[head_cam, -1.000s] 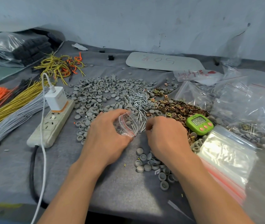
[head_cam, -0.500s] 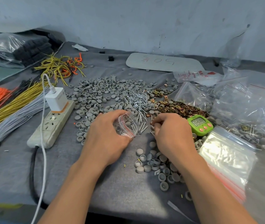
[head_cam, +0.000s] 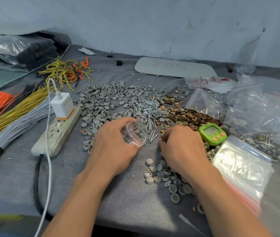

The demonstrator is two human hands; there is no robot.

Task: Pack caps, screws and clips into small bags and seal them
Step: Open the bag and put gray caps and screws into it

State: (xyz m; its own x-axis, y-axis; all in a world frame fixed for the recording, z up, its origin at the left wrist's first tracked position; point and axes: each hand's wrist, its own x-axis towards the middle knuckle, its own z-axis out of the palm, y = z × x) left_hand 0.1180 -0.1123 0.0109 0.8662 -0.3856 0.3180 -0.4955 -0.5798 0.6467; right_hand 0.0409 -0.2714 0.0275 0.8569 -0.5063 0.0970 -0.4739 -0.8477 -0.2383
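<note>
A person's left hand [head_cam: 113, 144] grips a small clear zip bag [head_cam: 135, 134] with a red seal strip, fingers curled round it, low over a grey cloth table [head_cam: 118, 211]. The right hand [head_cam: 182, 146] lies palm down just beside the bag, its fingertips hidden, so its grip cannot be told. Behind the hands lie grey caps [head_cam: 105, 100], silver screws [head_cam: 148, 108] and brass clips [head_cam: 190, 117]. A green timer [head_cam: 212, 133] sits right of the right hand.

Even, soft daylight; glare on plastic bags [head_cam: 241, 170]; edges bowed, blurred.
</note>
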